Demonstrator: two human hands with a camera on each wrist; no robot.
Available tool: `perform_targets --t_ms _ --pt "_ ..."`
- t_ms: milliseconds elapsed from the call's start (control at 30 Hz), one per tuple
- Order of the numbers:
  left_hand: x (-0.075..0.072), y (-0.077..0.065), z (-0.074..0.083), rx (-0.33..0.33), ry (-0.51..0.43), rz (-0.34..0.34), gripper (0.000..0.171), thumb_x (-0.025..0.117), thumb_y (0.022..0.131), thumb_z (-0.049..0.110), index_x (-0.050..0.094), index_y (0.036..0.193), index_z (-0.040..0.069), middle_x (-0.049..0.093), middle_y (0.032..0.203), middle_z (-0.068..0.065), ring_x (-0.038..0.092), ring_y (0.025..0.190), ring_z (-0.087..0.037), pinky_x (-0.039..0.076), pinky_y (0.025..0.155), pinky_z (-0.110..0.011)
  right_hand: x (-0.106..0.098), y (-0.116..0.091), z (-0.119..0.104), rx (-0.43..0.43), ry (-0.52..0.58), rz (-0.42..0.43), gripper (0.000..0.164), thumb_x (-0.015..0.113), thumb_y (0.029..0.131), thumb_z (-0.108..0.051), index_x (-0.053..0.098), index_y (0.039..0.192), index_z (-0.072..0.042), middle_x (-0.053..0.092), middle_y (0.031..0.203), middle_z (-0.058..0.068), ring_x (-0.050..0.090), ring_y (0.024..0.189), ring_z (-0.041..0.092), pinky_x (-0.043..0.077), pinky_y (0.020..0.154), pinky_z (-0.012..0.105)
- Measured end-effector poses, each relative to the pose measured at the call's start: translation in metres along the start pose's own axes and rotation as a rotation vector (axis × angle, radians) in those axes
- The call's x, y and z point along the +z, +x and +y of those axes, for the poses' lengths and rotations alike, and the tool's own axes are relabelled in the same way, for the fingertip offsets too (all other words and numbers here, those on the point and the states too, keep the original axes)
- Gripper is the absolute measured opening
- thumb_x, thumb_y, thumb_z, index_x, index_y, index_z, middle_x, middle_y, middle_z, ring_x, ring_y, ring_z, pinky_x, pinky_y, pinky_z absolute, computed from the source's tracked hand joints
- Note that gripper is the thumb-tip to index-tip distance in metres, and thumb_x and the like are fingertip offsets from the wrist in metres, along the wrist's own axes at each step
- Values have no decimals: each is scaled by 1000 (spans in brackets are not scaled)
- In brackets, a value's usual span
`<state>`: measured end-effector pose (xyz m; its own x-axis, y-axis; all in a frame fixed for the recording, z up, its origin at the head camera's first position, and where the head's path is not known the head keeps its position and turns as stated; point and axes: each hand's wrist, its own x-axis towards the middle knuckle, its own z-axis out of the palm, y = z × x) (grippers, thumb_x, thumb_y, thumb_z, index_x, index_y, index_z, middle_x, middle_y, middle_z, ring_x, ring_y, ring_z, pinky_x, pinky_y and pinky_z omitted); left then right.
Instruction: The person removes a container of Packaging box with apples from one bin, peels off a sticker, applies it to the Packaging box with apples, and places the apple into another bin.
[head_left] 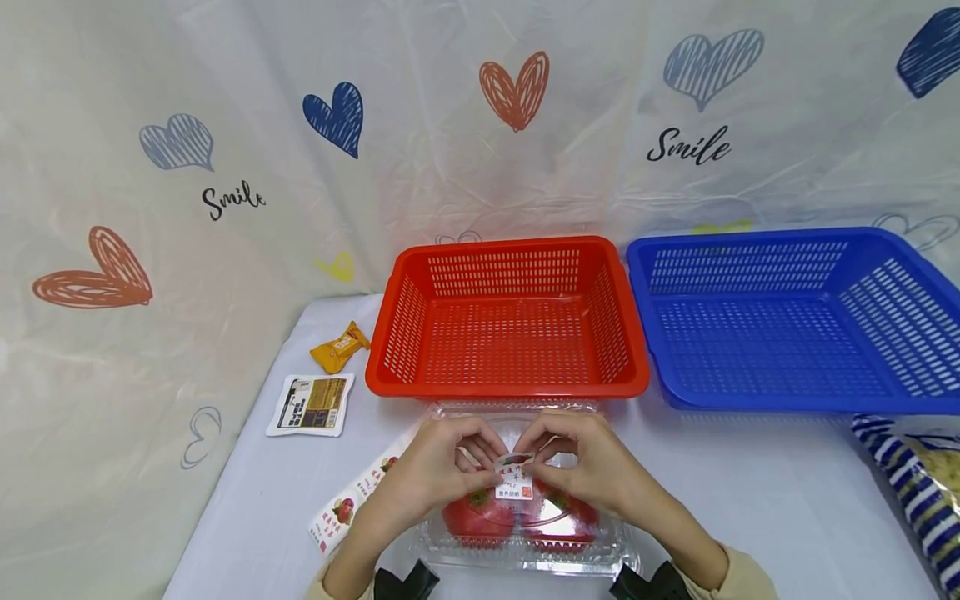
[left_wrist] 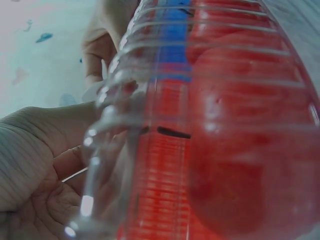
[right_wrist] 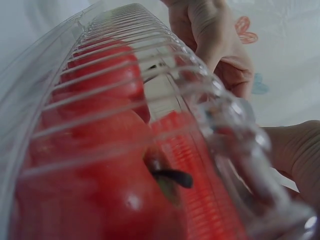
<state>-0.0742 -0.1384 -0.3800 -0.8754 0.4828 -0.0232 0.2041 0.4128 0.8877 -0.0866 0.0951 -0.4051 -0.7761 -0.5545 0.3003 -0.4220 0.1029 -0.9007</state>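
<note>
A clear plastic box (head_left: pixel 528 560) with a ridged side sits on the table in front of me. Two red apples (head_left: pixel 480 521) lie inside; a dark stem (right_wrist: pixel 175 177) shows in the right wrist view. Over its lid, a small white sticker label (head_left: pixel 514 483) with red print is pinched between both hands. My left hand (head_left: pixel 438 462) holds its left edge with thumb and fingertips. At the opposite edge my right hand (head_left: pixel 588 458) pinches in the same way. Whether the label touches the lid I cannot tell.
Partly under my left forearm lies a strip of fruit-printed labels (head_left: pixel 345 510). Behind the box stand a red basket (head_left: pixel 510 389) and a blue basket (head_left: pixel 787 400). An orange wrapped snack (head_left: pixel 340 347) and a white sachet (head_left: pixel 311 405) lie at left, a striped bag (head_left: pixel 911 492) at right.
</note>
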Motion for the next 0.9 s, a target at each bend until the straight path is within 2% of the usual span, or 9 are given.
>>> perform_targets --t_ms 433,567,700,900 --pt "-1 2 1 -14 17 -10 21 84 81 -8 74 97 1 74 92 -5 67 77 -4 59 68 -22 2 -1 -6 -18 -106 8 26 80 82 13 74 98 -7 75 94 4 73 83 22 63 75 29" --pt "-2 2 0 -1 3 -7 22 85 81 -7 73 98 0 74 91 -5 67 77 -4 60 68 -23 3 -1 -6 -56 -159 11 31 81 79 15 73 99 -7 75 95 4 73 81 21 62 73 28" --pt "-1 3 1 -20 0 4 27 87 80 -7 72 101 1 72 91 -4 67 78 -6 60 69 -23 4 0 -5 -92 -202 14 36 82 77 16 71 103 -6 74 96 4 73 81 19 62 72 27" --pt "-1 3 0 -48 20 39 36 89 77 -5 70 106 2 69 90 -1 67 80 -10 59 70 -23 5 1 -6 -77 -246 57 46 84 77 15 69 115 -6 73 103 4 73 84 17 62 75 29"
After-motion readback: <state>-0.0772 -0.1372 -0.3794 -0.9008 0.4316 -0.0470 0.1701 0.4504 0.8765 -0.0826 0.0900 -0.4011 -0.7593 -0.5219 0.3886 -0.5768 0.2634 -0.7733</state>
